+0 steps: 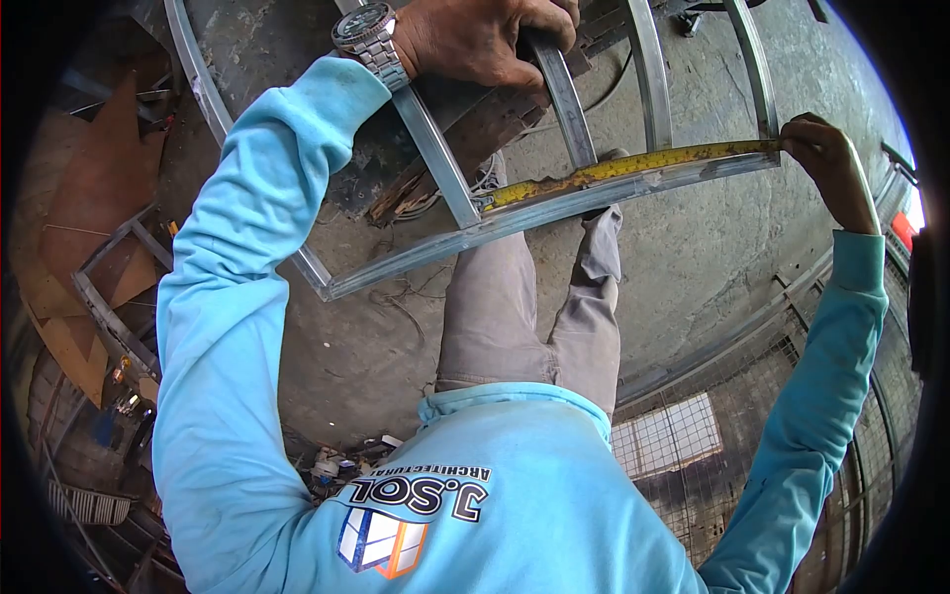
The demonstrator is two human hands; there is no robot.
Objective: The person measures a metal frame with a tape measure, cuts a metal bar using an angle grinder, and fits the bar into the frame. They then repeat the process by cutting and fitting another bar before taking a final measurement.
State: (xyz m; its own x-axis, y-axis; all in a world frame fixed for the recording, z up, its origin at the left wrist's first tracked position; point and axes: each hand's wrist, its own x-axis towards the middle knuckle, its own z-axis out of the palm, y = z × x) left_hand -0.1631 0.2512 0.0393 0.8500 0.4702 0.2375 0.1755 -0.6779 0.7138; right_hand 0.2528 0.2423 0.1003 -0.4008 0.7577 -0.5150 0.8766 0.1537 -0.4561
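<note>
A metal frame of square tubes runs across the upper view; its near rail [396, 263] passes just above my legs. My left hand [485, 42], with a steel watch [364, 32] at the wrist, has its fingers curled over one crossbar [564, 104] of that frame. Stretched along the near rail lies a worn yellow measuring tape [633, 163]. Its left end sits by the foot of another crossbar [435, 153]. At the rail's right end, my right hand [823, 163] is closed on the tape, pinching it between thumb and fingers.
Rusty brown sheets [104, 198] and a small metal frame [119, 297] stand on the left. Wire mesh [668, 436] lies low on the right. Wooden pieces [411, 183] and a cable show on the concrete floor [693, 247] beneath the frame.
</note>
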